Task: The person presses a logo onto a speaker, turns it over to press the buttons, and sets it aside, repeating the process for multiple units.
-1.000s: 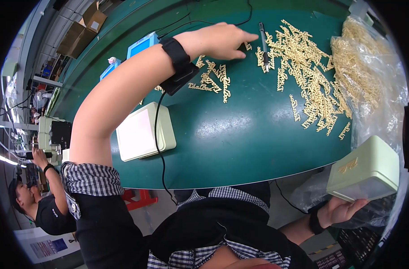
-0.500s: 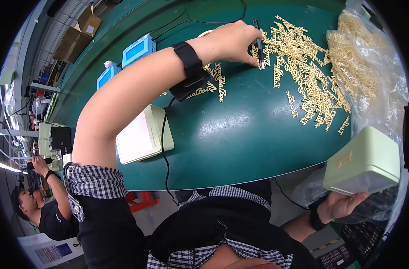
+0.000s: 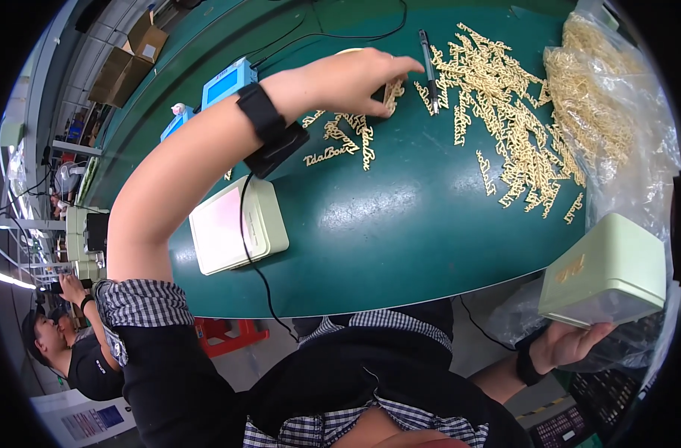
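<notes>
My left hand [image 3: 355, 82] reaches over the far middle of the green table [image 3: 400, 246], thumb and forefinger spread apart. A cream-coloured cut-out script word [image 3: 392, 95] shows between these fingertips; I see no grip on it. Just right of the hand lies a black pen [image 3: 428, 71], near a big heap of similar cut-out words [image 3: 512, 119]. More loose cut-out words [image 3: 340, 142] lie below my left wrist. At the lower right, my right hand [image 3: 568, 345] holds up a pale green box [image 3: 609, 261] from beneath, its fingers against the underside. A small gold mark is on one side.
A clear plastic bag [image 3: 598, 112] full of cut-outs stands at the far right. Another pale green box [image 3: 236, 228], with a black cable across it, sits below my left forearm. Blue devices [image 3: 228, 84] are at the far left. Another person [image 3: 86, 343] works at lower left.
My left hand has moved left, away from the pen, which stays on the table at a slightly different angle. My right hand and the box it holds have barely moved.
</notes>
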A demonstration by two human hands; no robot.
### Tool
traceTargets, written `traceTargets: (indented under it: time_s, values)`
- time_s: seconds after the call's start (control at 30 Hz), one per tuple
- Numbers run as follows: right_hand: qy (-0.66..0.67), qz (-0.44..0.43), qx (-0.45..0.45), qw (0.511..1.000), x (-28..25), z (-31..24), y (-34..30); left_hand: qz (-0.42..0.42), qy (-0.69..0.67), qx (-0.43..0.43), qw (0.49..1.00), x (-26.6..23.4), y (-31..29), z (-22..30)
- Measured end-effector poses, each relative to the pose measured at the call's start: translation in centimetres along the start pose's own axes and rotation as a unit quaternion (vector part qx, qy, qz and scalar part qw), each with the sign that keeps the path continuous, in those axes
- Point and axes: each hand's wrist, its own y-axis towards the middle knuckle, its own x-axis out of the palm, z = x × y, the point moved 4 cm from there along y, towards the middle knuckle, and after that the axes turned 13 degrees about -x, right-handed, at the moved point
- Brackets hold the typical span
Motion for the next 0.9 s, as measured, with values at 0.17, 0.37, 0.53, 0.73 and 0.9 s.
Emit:
traceTargets:
  time_s: [0.17, 0.37, 0.53, 0.73, 0.9]
  values:
    - [-0.137, 0.101, -0.033, 0.985, 1.1, 0.5, -0.1, -0.036, -0.030, 0.027, 0.999, 0.3, -3.9, 0.7]
    - [-0.240, -0.007, -0.090, 0.967, 3.5, 1.0, 3.2, 0.077, -0.019, -0.023, 0.997, -3.1, -8.6, -2.4]
    - [-0.406, -0.243, -0.170, 0.864, 10.9, 0.9, 10.2, -0.047, -0.019, -0.234, 0.971, -0.1, -11.4, -3.1]
    - [-0.536, -0.409, -0.227, 0.703, 23.8, 12.8, 19.1, 0.015, -0.052, -0.142, 0.988, -0.5, -14.6, -0.5]
    - [-0.568, -0.439, -0.287, 0.634, 22.5, 28.7, 31.4, -0.012, -0.051, -0.292, 0.955, -5.4, -20.9, -3.0]
